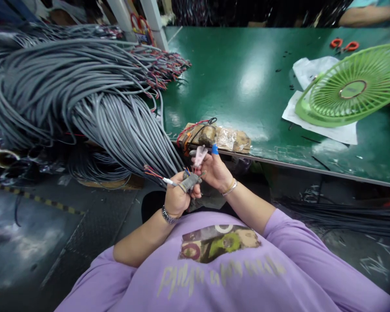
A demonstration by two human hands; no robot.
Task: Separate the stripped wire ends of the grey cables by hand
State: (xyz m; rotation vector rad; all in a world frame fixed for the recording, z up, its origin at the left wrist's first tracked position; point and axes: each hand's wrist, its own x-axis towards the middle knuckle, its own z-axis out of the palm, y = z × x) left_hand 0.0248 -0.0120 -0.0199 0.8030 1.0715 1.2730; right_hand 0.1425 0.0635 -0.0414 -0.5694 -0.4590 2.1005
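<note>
My left hand point(177, 197) is closed around the end of a grey cable point(169, 180) whose thin red and coloured wires stick out toward the bundle. My right hand point(214, 171) is pinched beside it, fingers wrapped in pink and blue tape, gripping the wire ends near the left hand's fingertips. Both hands meet just below the front edge of the green table point(247, 73). A watch sits on my left wrist and a bracelet on my right.
A big heap of grey cables point(84, 95) hangs at the left. A taped block with red wires point(214, 136) lies at the table edge. A green fan grille point(351, 86) rests on white paper, orange scissors point(344, 44) behind it. Another person's arm point(370, 15) is at top right.
</note>
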